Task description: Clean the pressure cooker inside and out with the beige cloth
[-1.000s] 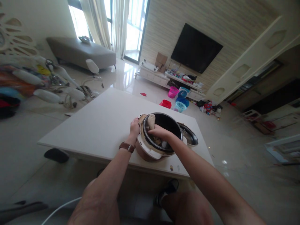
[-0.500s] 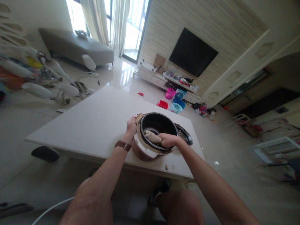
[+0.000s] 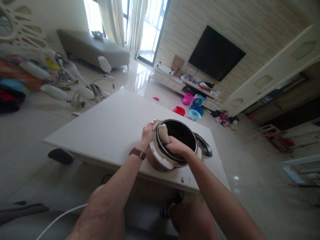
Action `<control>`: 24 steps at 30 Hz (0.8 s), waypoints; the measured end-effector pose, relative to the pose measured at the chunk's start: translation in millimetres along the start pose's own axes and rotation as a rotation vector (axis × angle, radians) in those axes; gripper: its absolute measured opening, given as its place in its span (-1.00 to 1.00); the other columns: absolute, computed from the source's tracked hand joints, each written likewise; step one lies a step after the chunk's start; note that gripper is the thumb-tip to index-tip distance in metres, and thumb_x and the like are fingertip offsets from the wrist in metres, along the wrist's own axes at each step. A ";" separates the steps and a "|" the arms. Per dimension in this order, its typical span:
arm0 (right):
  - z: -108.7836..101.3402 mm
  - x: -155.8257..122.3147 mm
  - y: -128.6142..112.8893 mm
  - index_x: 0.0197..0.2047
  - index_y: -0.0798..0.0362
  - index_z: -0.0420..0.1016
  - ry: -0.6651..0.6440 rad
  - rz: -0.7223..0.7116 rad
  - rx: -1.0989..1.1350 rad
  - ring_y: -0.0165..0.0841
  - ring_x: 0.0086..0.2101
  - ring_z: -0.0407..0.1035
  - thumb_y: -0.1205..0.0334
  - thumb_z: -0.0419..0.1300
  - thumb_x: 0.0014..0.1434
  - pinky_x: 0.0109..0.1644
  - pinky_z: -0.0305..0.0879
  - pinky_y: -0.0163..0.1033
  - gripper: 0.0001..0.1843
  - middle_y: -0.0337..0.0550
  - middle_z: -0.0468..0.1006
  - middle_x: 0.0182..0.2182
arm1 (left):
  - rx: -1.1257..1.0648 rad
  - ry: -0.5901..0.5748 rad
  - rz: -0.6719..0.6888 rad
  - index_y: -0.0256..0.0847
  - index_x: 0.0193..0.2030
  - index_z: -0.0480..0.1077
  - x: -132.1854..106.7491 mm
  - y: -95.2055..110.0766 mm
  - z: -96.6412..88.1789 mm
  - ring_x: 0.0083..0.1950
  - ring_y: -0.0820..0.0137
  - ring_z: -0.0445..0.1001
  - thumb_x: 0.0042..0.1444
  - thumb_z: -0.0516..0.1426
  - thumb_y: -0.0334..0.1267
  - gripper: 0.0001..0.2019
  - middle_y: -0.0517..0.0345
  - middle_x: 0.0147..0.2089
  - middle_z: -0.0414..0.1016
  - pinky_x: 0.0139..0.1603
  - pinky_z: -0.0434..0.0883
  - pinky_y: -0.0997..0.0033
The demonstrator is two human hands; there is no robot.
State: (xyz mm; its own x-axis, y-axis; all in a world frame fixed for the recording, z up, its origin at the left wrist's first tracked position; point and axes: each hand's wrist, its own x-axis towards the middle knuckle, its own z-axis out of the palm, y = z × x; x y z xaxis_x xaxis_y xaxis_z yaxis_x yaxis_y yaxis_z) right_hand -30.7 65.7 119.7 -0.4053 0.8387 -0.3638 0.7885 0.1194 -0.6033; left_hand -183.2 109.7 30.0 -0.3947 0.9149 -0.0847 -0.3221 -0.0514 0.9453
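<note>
An electric pressure cooker point(image 3: 160, 160) with a dark inner pot point(image 3: 181, 131) stands open on the white table point(image 3: 112, 123), near its front edge. My left hand point(image 3: 147, 133) grips the cooker's left rim, its fingers partly hidden behind the edge. Bunched in my right hand point(image 3: 175, 145) is a beige cloth point(image 3: 163, 134), held against the left inner wall of the pot. The closed fingers reach inside the pot. Right of the cooker lies its dark round lid point(image 3: 204, 146), partly hidden behind it.
Two small items point(image 3: 182, 179) lie on the table's front edge near my right forearm. Beyond the table, a red basin point(image 3: 179, 111) and a light blue basket point(image 3: 194, 115) stand on the floor. White exercise equipment point(image 3: 75, 90) is at the left.
My right hand has moved the cloth from the pot's front inside to its left inner wall, and the cloth now points upward. My left hand keeps its hold. The view has shifted slightly.
</note>
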 end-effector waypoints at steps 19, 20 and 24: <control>5.6 -21.2 9.2 0.03 0.11 0.59 0.219 -0.164 0.170 -0.15 0.00 0.51 0.37 0.12 0.09 0.16 0.34 -0.18 -0.56 -0.03 0.68 -0.01 | 0.064 0.053 0.013 -0.15 -0.39 0.45 0.0 5.8 -2.9 -0.10 0.25 0.49 0.29 0.01 -0.27 -0.73 0.04 -0.24 0.59 0.11 0.41 0.25; 5.9 -21.4 5.5 0.06 0.10 0.58 0.176 -0.189 0.135 -0.15 0.03 0.50 0.38 0.11 0.10 0.18 0.32 -0.18 -0.54 -0.02 0.67 0.01 | 0.064 0.054 0.024 -0.15 -0.39 0.46 1.8 4.2 -4.1 -0.08 0.26 0.49 0.27 0.02 -0.27 -0.75 0.04 -0.23 0.60 0.13 0.40 0.25; -8.3 -32.4 1.1 -0.03 0.05 0.64 -0.070 -0.148 -0.078 -0.18 -0.04 0.52 0.49 0.07 0.01 0.06 0.33 -0.23 -0.50 -0.04 0.69 -0.03 | 0.051 0.058 0.037 -0.16 -0.41 0.45 8.3 -0.8 -7.0 -0.14 0.29 0.47 0.21 0.04 -0.28 -0.78 0.11 -0.30 0.57 0.07 0.41 0.30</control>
State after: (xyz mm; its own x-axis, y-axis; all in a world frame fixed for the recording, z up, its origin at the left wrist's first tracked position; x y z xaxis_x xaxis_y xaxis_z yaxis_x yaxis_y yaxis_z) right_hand -12.9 43.2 136.8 -0.5488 0.7703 -0.3247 0.7501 0.2823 -0.5980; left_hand -192.3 114.5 26.3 -0.4549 0.8881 -0.0660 -0.2628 -0.0630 0.9628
